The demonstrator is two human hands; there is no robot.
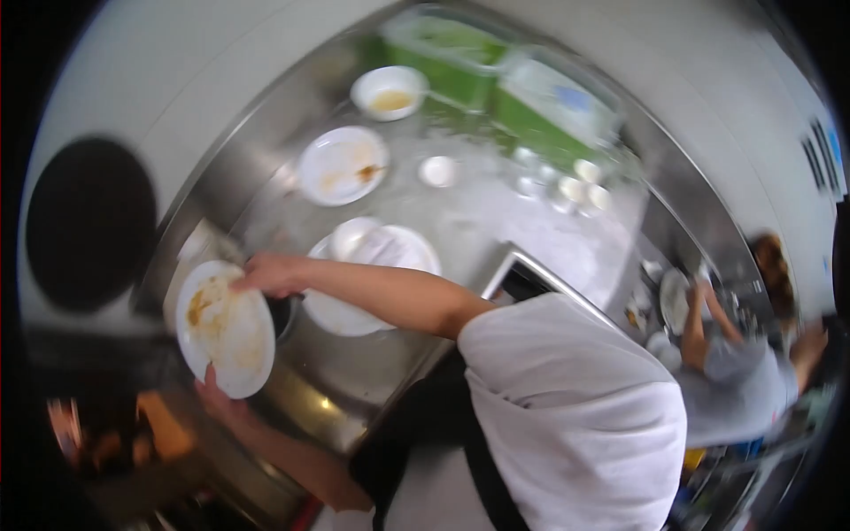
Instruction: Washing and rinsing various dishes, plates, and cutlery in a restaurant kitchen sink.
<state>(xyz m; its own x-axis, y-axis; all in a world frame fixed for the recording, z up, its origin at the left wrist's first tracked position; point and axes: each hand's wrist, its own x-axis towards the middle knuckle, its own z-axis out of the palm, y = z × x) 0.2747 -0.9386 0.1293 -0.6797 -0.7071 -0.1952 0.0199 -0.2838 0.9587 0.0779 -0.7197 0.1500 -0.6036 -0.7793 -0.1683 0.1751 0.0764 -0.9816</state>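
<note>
A white oval plate (226, 332) smeared with brown and yellow sauce is tilted up at the left, held at both ends. My right hand (269, 273) grips its upper rim, and my left hand (222, 396) holds the lower rim. Behind my right forearm, large white plates (345, 315) rest on the steel counter (465, 219) with a white bowl (352, 239) on top. Farther back are a stained white plate (343, 166), a white bowl with yellowish liquid (390, 93) and a small white dish (437, 171).
Two clear bins with green contents (445, 53) (551, 106) stand at the back. Small white cups (584, 189) and glasses sit before them. A steel-rimmed opening (518, 272) is near my body. At the right, a co-worker (737, 378) holds a plate (675, 299) at a sink.
</note>
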